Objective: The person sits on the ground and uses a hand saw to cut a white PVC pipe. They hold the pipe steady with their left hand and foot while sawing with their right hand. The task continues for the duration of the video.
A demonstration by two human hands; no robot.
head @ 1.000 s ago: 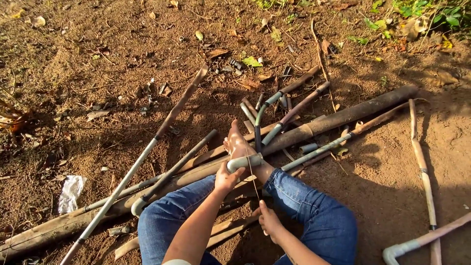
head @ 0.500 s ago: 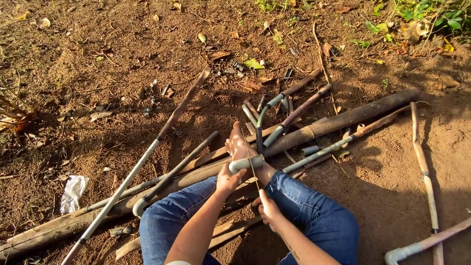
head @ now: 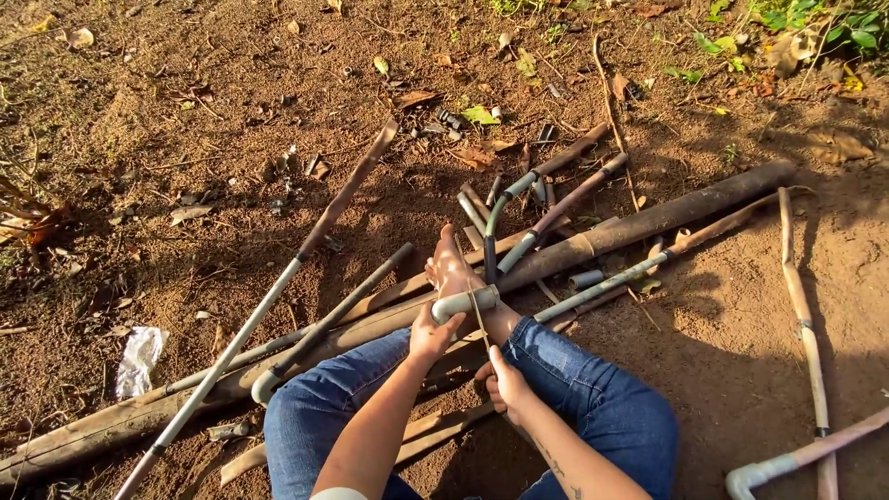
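I'm looking at a short grey plastic pipe piece (head: 466, 303) lying crosswise over a bare foot (head: 451, 267), just above frame centre. The left hand (head: 431, 333) is curling around its near end, fingers wrapped on the pipe. At five o'clock from it, the right hand (head: 505, 381) is pinching a thin straight blade-like strip (head: 479, 318) that is running up across the pipe. I'm seeing blue denim jeans (head: 593, 398) spreading at six o'clock. Under the foot, a long brown bamboo pole (head: 648, 220) is stretching toward two o'clock. A long grey pipe (head: 269, 306) is slanting at nine o'clock, over reddish dirt ground (head: 185, 111).
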